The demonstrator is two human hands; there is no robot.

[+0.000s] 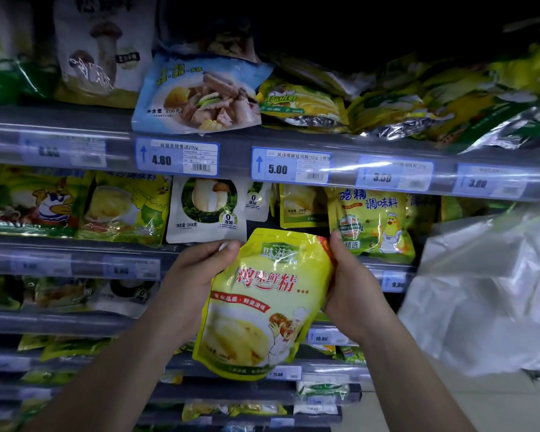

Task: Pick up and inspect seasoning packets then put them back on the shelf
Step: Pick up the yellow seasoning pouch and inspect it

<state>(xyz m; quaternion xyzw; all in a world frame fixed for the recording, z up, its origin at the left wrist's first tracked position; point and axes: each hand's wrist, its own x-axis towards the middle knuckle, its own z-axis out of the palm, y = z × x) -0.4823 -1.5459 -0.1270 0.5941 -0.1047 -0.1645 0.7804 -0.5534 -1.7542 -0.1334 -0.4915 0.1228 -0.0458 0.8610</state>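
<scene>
A yellow seasoning packet (262, 307) with red characters and a cartoon chef is held upright in front of the shelves, its printed face toward me. My left hand (197, 269) grips its upper left edge, thumb on the front. My right hand (353, 285) grips its upper right edge, fingers wrapped behind. Both forearms reach up from the bottom of the view.
Shelf rails (293, 145) with blue price tags (176, 157) run across. A blue packet (200, 95) lies on the upper shelf, a white mushroom packet (208, 210) and a yellow chicken packet (371, 222) on the shelf behind. Clear plastic sheeting (487, 291) hangs at the right.
</scene>
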